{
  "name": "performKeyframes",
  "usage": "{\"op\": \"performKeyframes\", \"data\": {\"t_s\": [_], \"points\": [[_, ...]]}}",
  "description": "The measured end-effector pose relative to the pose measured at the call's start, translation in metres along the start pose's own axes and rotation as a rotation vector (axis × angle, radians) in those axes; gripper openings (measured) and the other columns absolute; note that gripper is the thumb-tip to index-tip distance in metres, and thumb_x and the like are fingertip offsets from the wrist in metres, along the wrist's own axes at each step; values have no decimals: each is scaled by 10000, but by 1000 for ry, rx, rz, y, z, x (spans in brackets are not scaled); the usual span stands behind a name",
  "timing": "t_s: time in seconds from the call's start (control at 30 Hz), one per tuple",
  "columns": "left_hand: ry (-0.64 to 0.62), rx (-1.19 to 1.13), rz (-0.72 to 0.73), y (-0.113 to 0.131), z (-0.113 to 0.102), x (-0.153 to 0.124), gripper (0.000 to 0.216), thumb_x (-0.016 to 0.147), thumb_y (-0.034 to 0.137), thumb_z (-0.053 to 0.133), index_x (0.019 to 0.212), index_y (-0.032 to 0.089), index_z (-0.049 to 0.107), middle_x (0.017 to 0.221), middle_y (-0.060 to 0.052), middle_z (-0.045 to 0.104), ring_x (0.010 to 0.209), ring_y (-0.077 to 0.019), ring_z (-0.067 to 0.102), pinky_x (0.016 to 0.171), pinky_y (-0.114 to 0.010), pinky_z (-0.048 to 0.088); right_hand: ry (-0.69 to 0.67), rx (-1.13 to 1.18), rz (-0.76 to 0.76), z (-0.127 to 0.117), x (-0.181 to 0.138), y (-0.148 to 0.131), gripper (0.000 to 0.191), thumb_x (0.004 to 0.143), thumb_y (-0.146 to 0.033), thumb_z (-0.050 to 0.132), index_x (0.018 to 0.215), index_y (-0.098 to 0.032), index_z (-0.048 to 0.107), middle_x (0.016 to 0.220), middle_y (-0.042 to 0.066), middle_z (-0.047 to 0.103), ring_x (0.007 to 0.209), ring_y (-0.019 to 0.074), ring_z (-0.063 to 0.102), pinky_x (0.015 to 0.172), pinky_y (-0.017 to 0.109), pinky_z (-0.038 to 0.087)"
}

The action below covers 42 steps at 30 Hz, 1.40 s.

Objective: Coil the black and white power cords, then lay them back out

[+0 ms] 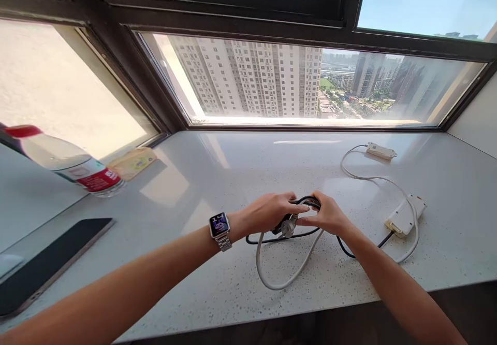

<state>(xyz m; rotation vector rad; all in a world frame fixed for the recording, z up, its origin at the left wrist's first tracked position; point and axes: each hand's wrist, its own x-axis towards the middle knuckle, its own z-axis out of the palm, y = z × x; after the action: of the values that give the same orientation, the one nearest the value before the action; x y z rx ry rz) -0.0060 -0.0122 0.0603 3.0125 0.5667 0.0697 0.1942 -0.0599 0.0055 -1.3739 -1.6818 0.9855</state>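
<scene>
My left hand [275,211] and my right hand [329,213] meet over the counter, both closed around a bundled black cable [309,199]. A grey-white plug [288,228] shows just below my left fingers. From the bundle a white cable [276,287] hangs in a loop onto the counter. The black cable runs on behind my right wrist to a white power strip [406,216] on the right. Farther back lies a smaller white power strip [380,151] with a white cord. My fingers partly hide the bundle.
On the left stand a water bottle [97,178] with a red cap and a soft tissue pack [134,162]. A dark phone [50,262] lies nearer. The speckled white counter [217,293] ends at a front edge below my hands, and windows [248,81] border its back.
</scene>
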Motion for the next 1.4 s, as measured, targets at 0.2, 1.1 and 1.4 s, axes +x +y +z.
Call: {"op": "performKeyframes", "data": {"t_s": [0.2, 1.1, 1.4], "points": [[-26, -393, -225, 11, -25, -4, 616, 793, 218, 498, 1401, 245, 406, 1001, -53, 609, 728, -151, 585, 635, -237, 445, 103, -99, 39, 5, -1, -8, 495, 532, -503, 793, 673, -203, 425, 596, -75, 422, 567, 95, 363, 512, 224, 265], [332, -1264, -709, -8, 20, 14, 744, 802, 377, 642, 1428, 183, 290, 1042, -135, 687, 882, -244, 699, 739, -348, 566, 217, 491, 19, 18, 15, 18, 597, 697, -811, 483, 701, -214, 467, 489, -89, 282, 373, 58, 217, 341, 217, 205], [805, -1660, -486, 0, 17, 9, 860, 721, 290, 750, 1440, 163, 296, 1209, -148, 646, 1129, -249, 607, 1015, -418, 460, 129, 548, 46, 14, 19, 21, 603, 686, -817, 474, 733, -215, 470, 455, -109, 293, 340, 52, 241, 354, 213, 332]]}}
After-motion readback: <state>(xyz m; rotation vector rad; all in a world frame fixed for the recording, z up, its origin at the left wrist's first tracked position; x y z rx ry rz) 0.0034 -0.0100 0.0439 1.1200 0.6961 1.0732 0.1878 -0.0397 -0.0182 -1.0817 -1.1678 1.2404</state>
